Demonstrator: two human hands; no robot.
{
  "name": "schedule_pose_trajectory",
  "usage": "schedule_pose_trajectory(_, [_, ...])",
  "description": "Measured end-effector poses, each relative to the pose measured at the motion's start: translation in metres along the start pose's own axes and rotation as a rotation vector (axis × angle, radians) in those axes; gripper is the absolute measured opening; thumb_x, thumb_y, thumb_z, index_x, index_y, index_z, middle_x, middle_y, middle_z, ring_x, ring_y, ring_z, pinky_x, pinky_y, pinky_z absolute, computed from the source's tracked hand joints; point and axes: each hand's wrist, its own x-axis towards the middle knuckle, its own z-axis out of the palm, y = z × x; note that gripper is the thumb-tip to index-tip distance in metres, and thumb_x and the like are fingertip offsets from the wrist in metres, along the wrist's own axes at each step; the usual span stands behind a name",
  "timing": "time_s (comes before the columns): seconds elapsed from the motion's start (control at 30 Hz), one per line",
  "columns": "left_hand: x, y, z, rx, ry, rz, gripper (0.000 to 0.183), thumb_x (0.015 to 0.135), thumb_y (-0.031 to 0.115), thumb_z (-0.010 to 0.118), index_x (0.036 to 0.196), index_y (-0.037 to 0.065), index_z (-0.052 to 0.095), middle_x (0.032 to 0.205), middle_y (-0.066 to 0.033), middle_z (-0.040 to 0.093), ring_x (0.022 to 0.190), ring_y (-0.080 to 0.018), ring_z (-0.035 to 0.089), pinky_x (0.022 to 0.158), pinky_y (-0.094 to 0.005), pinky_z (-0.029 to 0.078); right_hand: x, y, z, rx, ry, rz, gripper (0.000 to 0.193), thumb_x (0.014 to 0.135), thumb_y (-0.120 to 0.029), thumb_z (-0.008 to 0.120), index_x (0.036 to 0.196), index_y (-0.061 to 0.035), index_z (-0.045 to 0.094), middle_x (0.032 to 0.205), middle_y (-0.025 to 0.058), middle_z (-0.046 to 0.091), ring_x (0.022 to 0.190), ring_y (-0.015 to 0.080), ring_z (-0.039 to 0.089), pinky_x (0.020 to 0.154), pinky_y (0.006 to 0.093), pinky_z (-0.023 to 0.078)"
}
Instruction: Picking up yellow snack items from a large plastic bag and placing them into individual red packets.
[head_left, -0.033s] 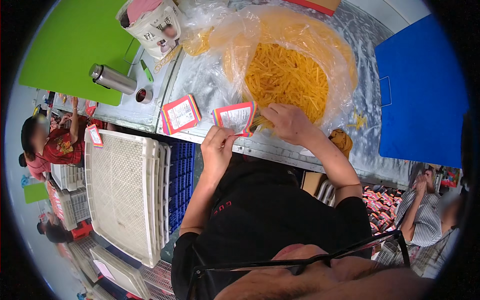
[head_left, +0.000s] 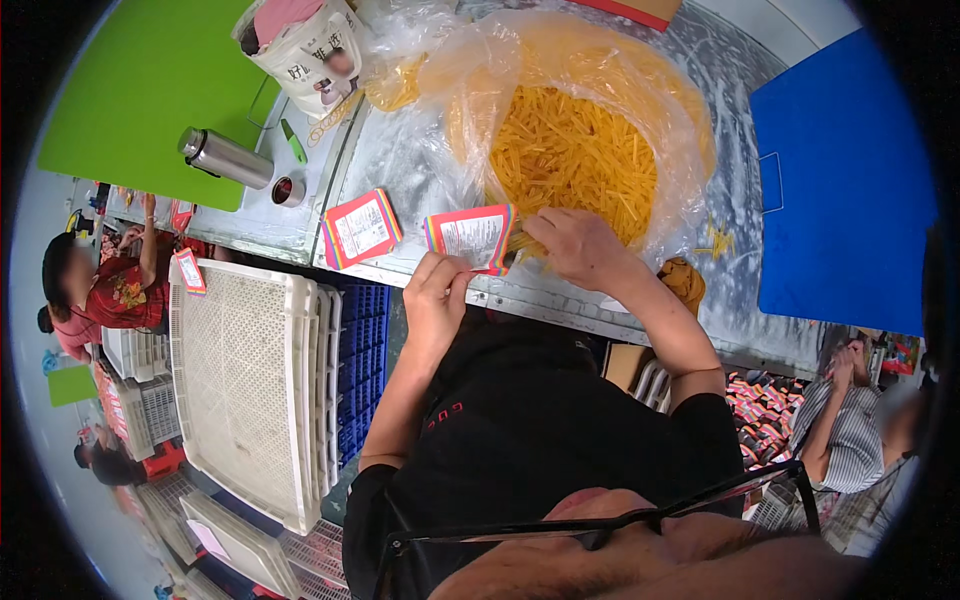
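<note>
My left hand (head_left: 435, 292) pinches the lower edge of a red pouch (head_left: 470, 238) with a white label and rainbow-striped ends, just above the table's front edge. At the pouch's right end, my right hand (head_left: 572, 243) is closed on a bunch of thin yellow strips (head_left: 523, 243), whose near ends are at the pouch's mouth. How far they reach inside is hidden. Beyond my right hand lies a large clear plastic bag (head_left: 690, 130), its mouth open on a heap of yellow strips (head_left: 570, 160). Left of my left hand lies a small stack of similar pouches (head_left: 361, 229).
A steel flask (head_left: 230, 160), a cup (head_left: 288, 191) and a green cutter (head_left: 293, 141) are at the left. A blue panel (head_left: 840, 180) stands right. Loose strips (head_left: 716, 240) and a brown crumpled item (head_left: 682, 284) lie nearby. Stacked white trays (head_left: 240, 380) stand below left. Co-workers sit at both sides.
The pouch's mouth end has straightened slightly, and my left hand has shifted a touch to the right. My right hand has hardly moved.
</note>
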Motion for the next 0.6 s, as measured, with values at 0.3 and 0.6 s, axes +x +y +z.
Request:
schedule_pose_trajectory(0.3, [-0.002, -0.001, 0.003, 0.122, -0.023, 0.128, 0.011, 0.078, 0.003, 0.080, 0.086, 0.005, 0.074, 0.083, -0.0075, 0.065, 0.075, -0.0275, 0.068, 0.065, -0.0380, 0.055, 0.001, -0.009, -0.011, 0.040, 0.005, 0.061, 0.016, 0.092, -0.015, 0.061, 0.103, -0.0052, 0.055, 0.080, 0.0182, 0.068, 0.077, 0.0388, 0.070, 0.063, 0.0508, 0.052])
schedule_pose_trajectory(0.6, [-0.003, 0.005, 0.006, 0.108, -0.030, 0.108, 0.009, 0.079, 0.003, 0.079, 0.084, 0.005, 0.072, 0.080, -0.0084, 0.063, 0.074, -0.0289, 0.067, 0.065, -0.0393, 0.055, -0.003, -0.016, 0.001, -0.358, -0.110, 0.003, 0.011, 0.090, -0.014, 0.059, 0.098, -0.0059, 0.056, 0.076, 0.0090, 0.063, 0.069, 0.0280, 0.067, 0.058, 0.0417, 0.050])
